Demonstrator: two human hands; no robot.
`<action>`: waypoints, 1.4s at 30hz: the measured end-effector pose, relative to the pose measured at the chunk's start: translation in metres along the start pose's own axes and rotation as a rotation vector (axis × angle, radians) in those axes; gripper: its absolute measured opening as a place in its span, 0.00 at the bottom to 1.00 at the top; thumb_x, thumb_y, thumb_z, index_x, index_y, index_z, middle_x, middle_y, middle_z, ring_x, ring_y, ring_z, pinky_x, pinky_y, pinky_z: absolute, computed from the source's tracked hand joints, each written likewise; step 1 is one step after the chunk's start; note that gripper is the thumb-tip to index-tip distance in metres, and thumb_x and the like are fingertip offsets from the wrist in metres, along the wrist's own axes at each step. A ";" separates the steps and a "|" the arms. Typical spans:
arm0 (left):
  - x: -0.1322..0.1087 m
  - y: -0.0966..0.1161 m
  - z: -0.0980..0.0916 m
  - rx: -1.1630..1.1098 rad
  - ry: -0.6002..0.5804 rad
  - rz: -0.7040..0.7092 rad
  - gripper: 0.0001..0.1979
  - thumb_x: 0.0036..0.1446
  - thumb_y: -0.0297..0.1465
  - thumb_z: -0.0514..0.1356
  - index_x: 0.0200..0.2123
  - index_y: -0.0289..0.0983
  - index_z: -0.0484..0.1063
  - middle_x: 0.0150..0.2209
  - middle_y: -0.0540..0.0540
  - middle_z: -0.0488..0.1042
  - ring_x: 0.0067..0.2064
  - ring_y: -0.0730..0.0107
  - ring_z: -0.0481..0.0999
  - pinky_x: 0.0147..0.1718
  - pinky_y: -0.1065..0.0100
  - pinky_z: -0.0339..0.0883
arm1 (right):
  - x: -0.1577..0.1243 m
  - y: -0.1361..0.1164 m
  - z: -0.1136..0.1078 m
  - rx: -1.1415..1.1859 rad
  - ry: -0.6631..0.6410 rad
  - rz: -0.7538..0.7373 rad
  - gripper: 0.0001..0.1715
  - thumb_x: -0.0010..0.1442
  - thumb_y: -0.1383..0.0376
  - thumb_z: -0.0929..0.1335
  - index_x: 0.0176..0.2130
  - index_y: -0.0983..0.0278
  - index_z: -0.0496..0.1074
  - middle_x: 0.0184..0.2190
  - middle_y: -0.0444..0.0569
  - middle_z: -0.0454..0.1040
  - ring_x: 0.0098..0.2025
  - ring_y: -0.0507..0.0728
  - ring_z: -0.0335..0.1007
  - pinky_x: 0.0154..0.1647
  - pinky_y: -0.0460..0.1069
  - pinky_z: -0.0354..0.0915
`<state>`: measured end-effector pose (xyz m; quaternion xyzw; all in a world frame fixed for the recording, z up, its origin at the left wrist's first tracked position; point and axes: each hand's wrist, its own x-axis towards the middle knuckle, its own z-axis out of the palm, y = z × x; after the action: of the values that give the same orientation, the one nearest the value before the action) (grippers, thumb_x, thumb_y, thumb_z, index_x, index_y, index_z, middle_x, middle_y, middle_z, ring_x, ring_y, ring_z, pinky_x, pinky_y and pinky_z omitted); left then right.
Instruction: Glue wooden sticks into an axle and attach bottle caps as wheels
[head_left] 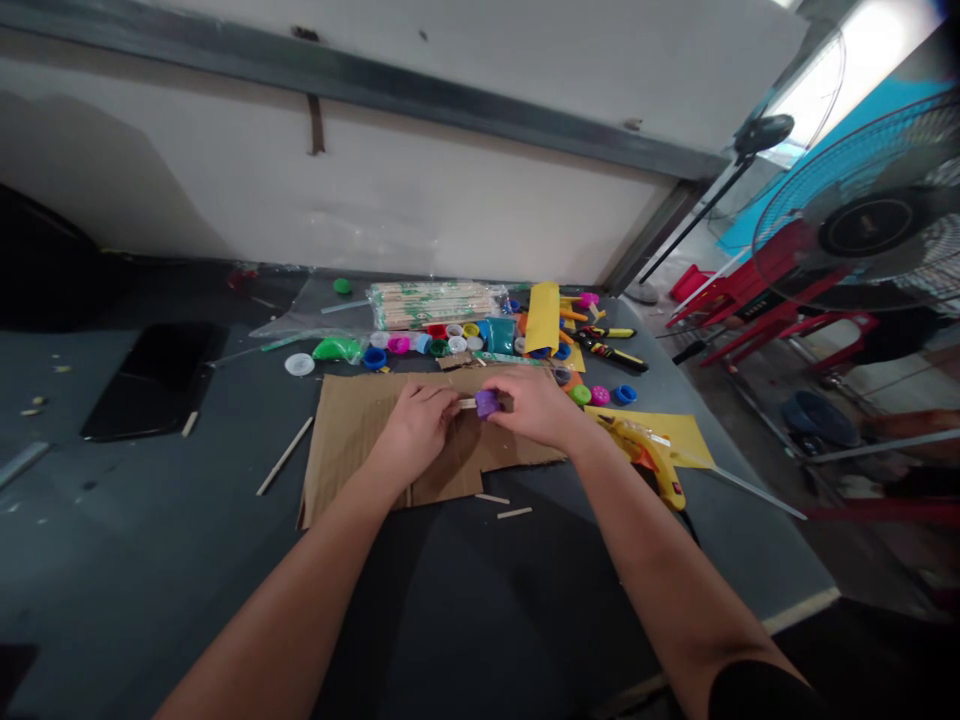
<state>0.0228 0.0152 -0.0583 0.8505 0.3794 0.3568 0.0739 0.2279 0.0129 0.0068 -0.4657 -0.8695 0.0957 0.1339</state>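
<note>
From the head camera, both hands met over a sheet of brown cardboard (360, 425) lying on the dark counter (150, 520). The left hand (417, 425) had its fingers pressed together around a thin wooden stick (467, 403), whose end reached a purple bottle cap (487, 403). The right hand (534, 408) pinched that cap between thumb and fingertips, just above the cardboard. Behind the hands lay a scatter of coloured caps (457, 342) and a packet of sticks (431, 303). A yellow glue gun (651, 455) rested just beside the right wrist, and a black phone (154, 380) lay well apart to the left.
</note>
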 end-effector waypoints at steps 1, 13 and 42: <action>0.000 0.000 0.000 -0.002 0.001 0.003 0.09 0.63 0.25 0.52 0.38 0.35 0.73 0.40 0.41 0.79 0.41 0.60 0.75 0.42 0.57 0.64 | 0.000 0.000 0.000 -0.010 0.001 -0.008 0.13 0.53 0.67 0.71 0.42 0.64 0.74 0.38 0.50 0.77 0.42 0.58 0.68 0.45 0.51 0.60; -0.001 0.001 0.000 -0.001 0.002 0.007 0.11 0.64 0.26 0.50 0.38 0.35 0.73 0.40 0.41 0.78 0.42 0.60 0.76 0.43 0.55 0.65 | 0.000 -0.004 0.000 -0.078 -0.023 -0.029 0.12 0.56 0.68 0.68 0.42 0.63 0.75 0.36 0.51 0.75 0.41 0.60 0.68 0.45 0.54 0.62; 0.000 0.001 -0.001 0.010 -0.024 0.002 0.11 0.64 0.27 0.50 0.37 0.36 0.72 0.39 0.42 0.78 0.40 0.61 0.75 0.42 0.57 0.64 | -0.001 -0.006 0.004 -0.055 -0.016 0.006 0.18 0.54 0.69 0.70 0.47 0.65 0.73 0.42 0.54 0.76 0.46 0.61 0.70 0.48 0.54 0.64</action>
<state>0.0228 0.0141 -0.0572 0.8554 0.3794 0.3447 0.0741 0.2229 0.0085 0.0046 -0.4709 -0.8715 0.0759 0.1140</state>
